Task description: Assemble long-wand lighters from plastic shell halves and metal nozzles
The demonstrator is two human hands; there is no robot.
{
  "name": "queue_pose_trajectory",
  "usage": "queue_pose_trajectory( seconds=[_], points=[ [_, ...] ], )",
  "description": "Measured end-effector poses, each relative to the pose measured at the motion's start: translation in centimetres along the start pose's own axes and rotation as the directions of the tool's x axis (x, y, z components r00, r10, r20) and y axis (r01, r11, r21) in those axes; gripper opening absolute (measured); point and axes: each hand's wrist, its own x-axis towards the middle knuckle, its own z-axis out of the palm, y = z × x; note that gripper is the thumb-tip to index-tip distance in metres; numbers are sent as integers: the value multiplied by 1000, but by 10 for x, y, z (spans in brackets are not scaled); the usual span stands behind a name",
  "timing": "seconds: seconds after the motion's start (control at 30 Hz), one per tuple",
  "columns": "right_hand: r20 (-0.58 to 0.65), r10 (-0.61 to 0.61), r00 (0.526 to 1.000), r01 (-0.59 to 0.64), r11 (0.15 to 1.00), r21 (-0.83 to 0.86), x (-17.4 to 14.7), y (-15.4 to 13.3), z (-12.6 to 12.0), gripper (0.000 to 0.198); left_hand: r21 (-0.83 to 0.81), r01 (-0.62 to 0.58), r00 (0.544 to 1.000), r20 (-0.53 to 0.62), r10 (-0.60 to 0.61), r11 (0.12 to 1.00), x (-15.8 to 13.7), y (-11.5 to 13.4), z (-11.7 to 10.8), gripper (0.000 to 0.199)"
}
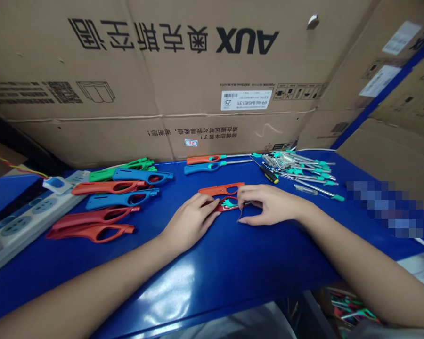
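Observation:
Fingertips of my left hand are closed on the left end of a red lighter casing half lying on the blue table. A turquoise trigger and thin inner parts show inside it. My right hand is bent over the casing's right end, thumb and fingers pinched around a small thin dark piece that I cannot make out clearly. Those fingers cover that end of the casing. Just behind lies an orange casing half, its right tip partly hidden by my right hand.
Coloured casings and a power strip lie left. Behind are orange and blue lighters with metal tubes. A screwdriver touches a pile of tubes with turquoise parts. Cardboard walls the back.

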Motion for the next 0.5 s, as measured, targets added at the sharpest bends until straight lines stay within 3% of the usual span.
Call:
queue_pose_trajectory(
  seconds=[0.13, 0.23, 0.27, 0.3, 0.37, 0.43, 0.5],
  points=[
    [-77, 55, 996, -56, 998, -16, -5, 10, -12, 31, 67, -6, 999, 52, 3, 998, 2, 2, -4, 28],
    [-262, 254, 931, -318, 916, -244, -14, 24, -28, 29, 106, -1, 999, 48, -4, 994, 3, 3, -5, 29],
    [-308, 367, 878, -460, 827, -325, -19, 28, -34, 26, 111, -2, 999, 43, -3, 994, 4, 3, -5, 29],
    [-348, 504, 790, -611, 695, -380, -25, 33, -41, 23, 113, -5, 999, 40, 1, 994, 4, 2, -5, 29],
    [-348, 740, 575, -803, 431, -411, -38, 43, -55, 20, 112, -18, 999, 40, 14, 994, 4, 2, -4, 29],
    [-249, 856, 454, -855, 339, -393, -51, 52, -67, 21, 105, -31, 999, 42, 26, 994, 5, 2, -4, 28],
    [-141, 908, 395, -878, 328, -350, -62, 61, -72, 22, 91, -35, 998, 45, 31, 995, 5, 3, -4, 28]
  ],
)
